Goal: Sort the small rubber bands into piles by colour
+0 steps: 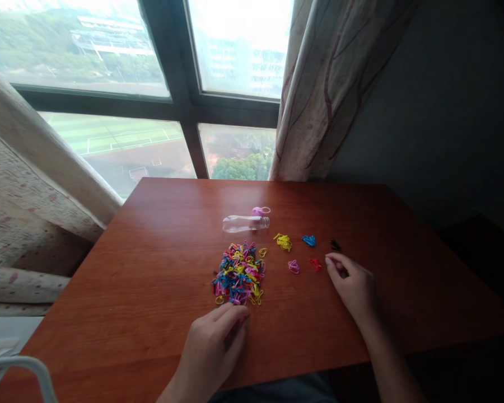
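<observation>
A heap of small mixed-colour elastic bands (237,274) lies in the middle of the table. My left hand (216,341) rests at the heap's near edge, fingers curled together; whatever they may hold is hidden. To the right, my right hand (353,282) has thumb and forefinger pinched together, and I cannot make out anything between them. Just left of its fingertips are red bands (315,265), and slightly beyond them black bands (335,245). Separate little groups of yellow bands (283,242), blue bands (308,240) and pink bands (293,267) lie between the heap and that hand.
Behind the heap a clear bottle (243,224) lies on its side, with a pink looped cap (260,211) beside it. The brown wooden table (151,291) reaches the window (189,106), flanked by curtains (315,95). A white curved tube (29,366) stands at lower left.
</observation>
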Tool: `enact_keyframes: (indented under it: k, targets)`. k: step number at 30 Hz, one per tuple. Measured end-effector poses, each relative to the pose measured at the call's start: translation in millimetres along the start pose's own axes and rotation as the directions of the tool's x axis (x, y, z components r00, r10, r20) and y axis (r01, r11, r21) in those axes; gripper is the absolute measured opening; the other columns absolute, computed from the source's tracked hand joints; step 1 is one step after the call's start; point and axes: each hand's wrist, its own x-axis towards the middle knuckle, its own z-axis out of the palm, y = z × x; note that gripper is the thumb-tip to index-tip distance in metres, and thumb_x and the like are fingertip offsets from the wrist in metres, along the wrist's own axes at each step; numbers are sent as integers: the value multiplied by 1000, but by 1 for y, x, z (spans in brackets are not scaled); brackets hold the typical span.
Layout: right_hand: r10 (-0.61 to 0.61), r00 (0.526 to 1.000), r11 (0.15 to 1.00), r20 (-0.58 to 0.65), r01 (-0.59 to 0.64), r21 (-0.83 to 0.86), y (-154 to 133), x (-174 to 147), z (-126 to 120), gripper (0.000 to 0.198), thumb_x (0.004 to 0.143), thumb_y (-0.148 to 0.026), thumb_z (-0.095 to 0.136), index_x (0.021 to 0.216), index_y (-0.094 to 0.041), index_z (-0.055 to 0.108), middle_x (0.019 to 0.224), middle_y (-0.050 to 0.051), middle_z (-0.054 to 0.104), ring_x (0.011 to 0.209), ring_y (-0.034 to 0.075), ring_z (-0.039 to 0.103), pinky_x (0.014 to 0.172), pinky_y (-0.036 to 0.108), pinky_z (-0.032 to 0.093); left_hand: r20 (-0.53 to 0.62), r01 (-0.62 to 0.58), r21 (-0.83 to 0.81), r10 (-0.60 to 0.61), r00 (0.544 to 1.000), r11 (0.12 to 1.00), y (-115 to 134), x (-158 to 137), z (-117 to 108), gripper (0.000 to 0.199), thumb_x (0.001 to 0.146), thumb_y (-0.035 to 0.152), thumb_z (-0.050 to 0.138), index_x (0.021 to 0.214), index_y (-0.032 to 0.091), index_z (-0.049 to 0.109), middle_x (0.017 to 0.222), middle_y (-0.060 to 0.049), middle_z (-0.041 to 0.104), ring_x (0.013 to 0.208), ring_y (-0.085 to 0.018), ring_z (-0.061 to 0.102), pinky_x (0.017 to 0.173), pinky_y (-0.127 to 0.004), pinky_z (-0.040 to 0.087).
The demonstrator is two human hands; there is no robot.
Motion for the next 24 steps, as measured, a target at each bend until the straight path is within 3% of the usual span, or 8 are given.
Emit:
enact_keyframes:
  k: [10, 16, 24]
  targets:
    - [-155, 963, 956, 220, 91, 277, -81, -51, 24, 17, 93, -24, 52, 91, -21, 69, 79, 2, 72, 66, 16, 68, 62, 24, 53, -136, 75, 77, -64, 989, 994, -4, -1, 1, 14, 92, 19, 52, 95, 24, 64, 87, 0, 74, 76, -15, 70, 67, -22, 53]
    - [-190, 949, 955, 251, 119, 272, -89, -55, 27, 20, 96, -24, 50, 90, -21, 68, 82, 4, 73, 71, 17, 69, 67, 26, 53, -95, 0, 266, 26, 995, 964, 6, 4, 6, 16, 95, 24, 49, 94, 24, 65, 76, 1, 70, 64, -15, 67, 57, -23, 47]
    - [-199, 950, 954, 242, 132, 267, -90, -55, 26, 19, 95, -22, 50, 90, -22, 68, 82, 4, 73, 71, 17, 69, 68, 26, 53, -77, -39, 493, 88, 993, 869, 11, 16, 18, 16, 95, 27, 51, 89, 24, 66, 72, 0, 67, 63, -16, 62, 56, -26, 40]
